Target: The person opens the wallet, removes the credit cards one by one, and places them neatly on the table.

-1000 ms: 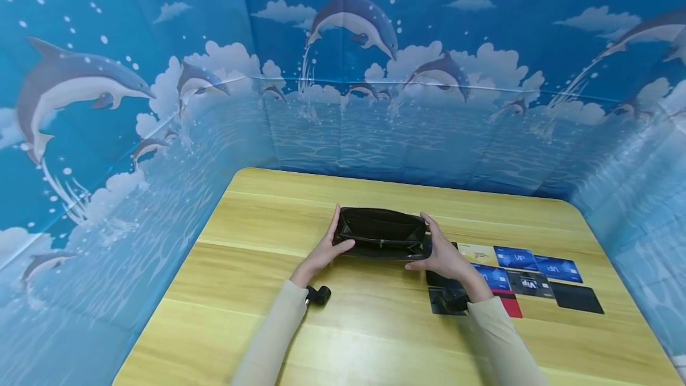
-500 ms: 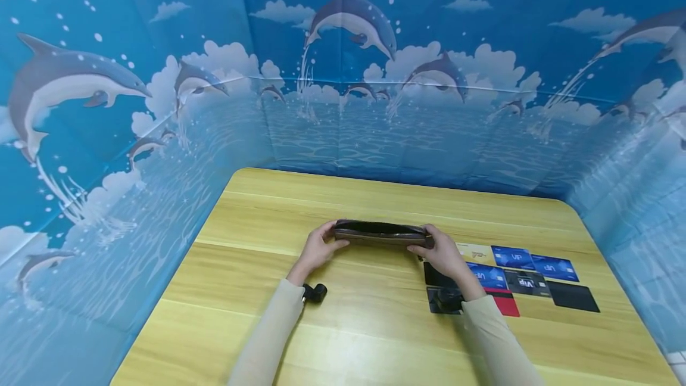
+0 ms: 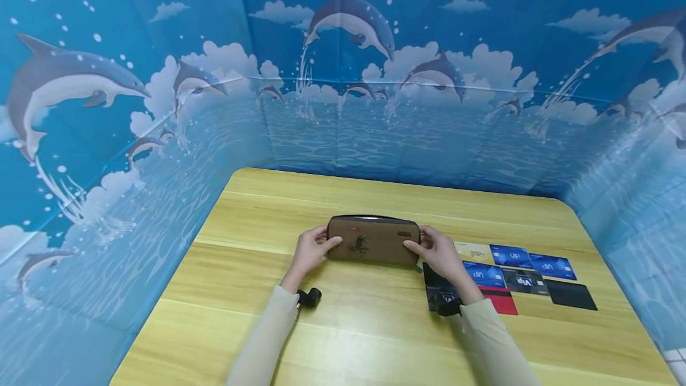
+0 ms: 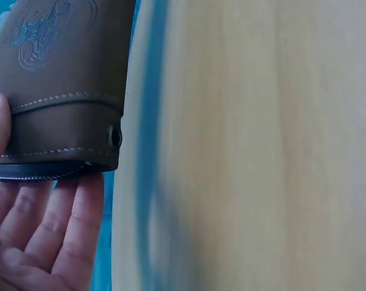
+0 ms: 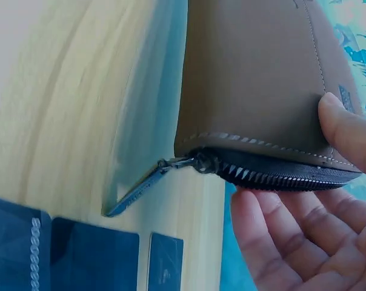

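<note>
Above the table, a brown zip-around wallet (image 3: pixel 383 246) stands with its front face toward me, showing an embossed figure and a small red mark. My left hand (image 3: pixel 309 253) grips its left end, thumb on the front and fingers behind. The right hand (image 3: pixel 442 257) pinches the other end in the same way. Along the wallet's top edge the zipper looks undone, with a dark gap. In the right wrist view a metal zipper pull (image 5: pixel 137 191) hangs from the lower corner beside black zipper teeth. The wallet's inside is hidden.
Several cards lie on the wooden table (image 3: pixel 257 213) right of the wallet: a yellow card (image 3: pixel 474 252), blue VIP cards (image 3: pixel 553 266), a red card (image 3: pixel 501 301) and a black card (image 3: pixel 570 295). My right forearm covers some. A dolphin-print curtain (image 3: pixel 343 124) surrounds the table.
The wallet has tipped from showing its black, open inside to showing its brown front face. Both hands have turned with it and shifted slightly left, still gripping its ends.
</note>
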